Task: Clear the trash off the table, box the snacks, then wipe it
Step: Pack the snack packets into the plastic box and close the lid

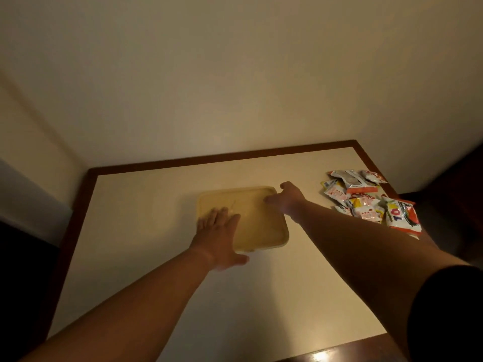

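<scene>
A pale yellow square box with its lid on [258, 220] sits in the middle of the white table [146, 205]. My left hand [218, 237] lies flat on the box's near-left corner, fingers straight and thumb spread. At the far-right corner my right hand [286, 198] grips the lid's rim, thumb at the edge and fingers curled over the top. A heap of several snack packets [366, 199], white with red and yellow print, lies at the table's right edge, apart from both hands.
The table has a dark brown wooden border [222, 155] and stands against a plain cream wall [235, 74]. Dark floor shows to the left and right of the table.
</scene>
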`<state>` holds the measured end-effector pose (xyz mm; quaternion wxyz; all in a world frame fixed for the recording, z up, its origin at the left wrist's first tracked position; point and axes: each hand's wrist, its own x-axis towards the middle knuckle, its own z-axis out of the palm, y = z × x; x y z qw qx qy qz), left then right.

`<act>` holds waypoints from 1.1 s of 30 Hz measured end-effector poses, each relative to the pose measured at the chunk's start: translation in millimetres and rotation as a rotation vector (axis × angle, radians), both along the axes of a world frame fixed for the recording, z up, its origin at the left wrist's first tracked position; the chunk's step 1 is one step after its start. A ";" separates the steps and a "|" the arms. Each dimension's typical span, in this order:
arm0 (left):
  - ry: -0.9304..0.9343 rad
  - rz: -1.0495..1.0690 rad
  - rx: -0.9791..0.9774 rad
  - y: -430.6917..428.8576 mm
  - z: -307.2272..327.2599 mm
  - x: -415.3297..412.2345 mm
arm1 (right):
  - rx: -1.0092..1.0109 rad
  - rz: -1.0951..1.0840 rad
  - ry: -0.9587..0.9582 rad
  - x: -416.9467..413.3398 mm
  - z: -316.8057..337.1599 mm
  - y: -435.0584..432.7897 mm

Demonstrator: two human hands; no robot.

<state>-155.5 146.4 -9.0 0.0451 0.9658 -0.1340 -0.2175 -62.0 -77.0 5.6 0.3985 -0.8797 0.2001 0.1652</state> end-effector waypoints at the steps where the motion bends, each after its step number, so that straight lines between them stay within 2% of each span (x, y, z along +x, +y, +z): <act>1: -0.018 -0.011 0.025 -0.7 -7.0 -0.1 | -0.009 0.004 0.017 3.6 -2.4 1.6; 3: -0.100 -0.018 0.040 -0.3 -14.4 -1.8 | -0.033 0.011 0.040 7.0 -5.1 4.0; 6: -0.163 -0.021 0.023 0.7 -19.8 -5.0 | 0.043 -0.051 0.064 7.3 -10.1 5.0; 9: -0.156 -0.034 0.030 0.3 -19.5 -6.7 | 0.116 -0.103 0.074 5.5 -7.5 5.0; 15: -0.115 -0.045 -0.020 2.7 -6.5 -3.2 | 0.201 -0.127 -0.027 2.6 5.6 4.3; 20: -0.074 -0.048 -0.205 11.0 17.2 -4.4 | 0.578 -0.296 0.098 -1.7 18.4 -10.6; 23: -0.271 -0.063 -0.329 16.5 32.2 -2.6 | 0.675 -0.321 0.120 -5.8 14.3 -24.0; 25: -0.485 -0.125 -0.360 18.8 45.2 5.7 | 0.609 -0.334 0.050 -9.4 10.8 -24.4; 27: -0.637 -0.135 -0.336 21.0 59.7 19.4 | 0.396 -0.256 -0.025 -12.7 2.8 -23.2; 30: -0.637 0.040 -0.339 25.1 80.3 46.5 | 0.128 -0.087 0.009 -25.8 -9.2 -17.1; 33: -0.626 0.245 -0.394 34.9 87.4 72.2 | 0.016 -0.001 0.043 -36.2 -14.1 -12.6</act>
